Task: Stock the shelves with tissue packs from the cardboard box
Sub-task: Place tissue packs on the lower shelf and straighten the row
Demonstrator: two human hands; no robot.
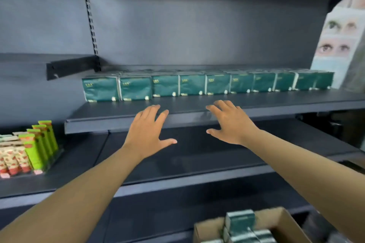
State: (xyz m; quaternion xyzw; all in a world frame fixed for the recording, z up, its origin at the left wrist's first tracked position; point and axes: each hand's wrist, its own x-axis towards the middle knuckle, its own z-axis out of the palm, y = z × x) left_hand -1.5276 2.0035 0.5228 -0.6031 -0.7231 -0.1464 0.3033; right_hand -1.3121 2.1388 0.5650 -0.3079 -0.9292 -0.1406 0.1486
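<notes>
A row of several dark green tissue packs stands upright along the back of a dark grey shelf. My left hand and my right hand hover in front of the shelf's front edge, fingers spread, palms down, holding nothing. They are short of the packs and do not touch them. At the bottom right a cardboard box holds more green tissue packs, one standing up above the others.
A lower shelf runs under my hands. At the left on a lower shelf stand green tubes and red-patterned tubes. A poster with eyes and a mask leans at the far right end of the shelf.
</notes>
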